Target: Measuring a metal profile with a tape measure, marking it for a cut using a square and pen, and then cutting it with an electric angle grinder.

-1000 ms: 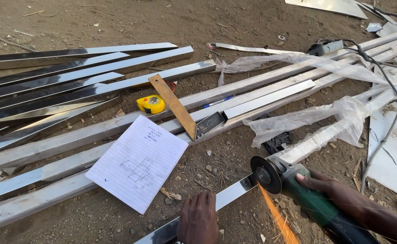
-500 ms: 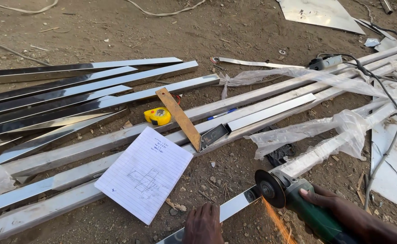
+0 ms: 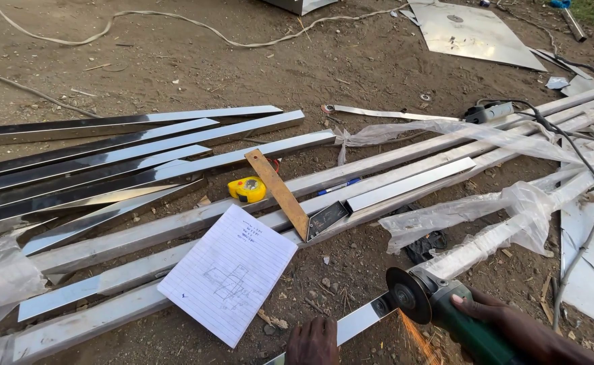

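Observation:
My right hand (image 3: 513, 324) grips a green angle grinder (image 3: 455, 318) at the lower right. Its dark disc (image 3: 408, 295) touches a shiny steel square tube (image 3: 357, 321), and orange sparks (image 3: 415, 336) fall below the disc. My left hand (image 3: 312, 342) presses down on the same tube at the bottom edge, left of the disc. The grinder's black cable (image 3: 590, 203) runs up the right side.
A lined paper with a sketch (image 3: 229, 274) lies on long steel tubes (image 3: 175, 223). Close by are a yellow tape measure (image 3: 247, 189), a try square (image 3: 290, 197) and a blue pen (image 3: 341, 186). Cut tubes (image 3: 121, 152) sit at left, plastic wrap (image 3: 499, 209) and steel sheet (image 3: 472, 30) at right.
The view has tilted up, so hands and grinder sit lower in the picture. The grinder stays on the tube, still throwing sparks; my left hand still holds the tube.

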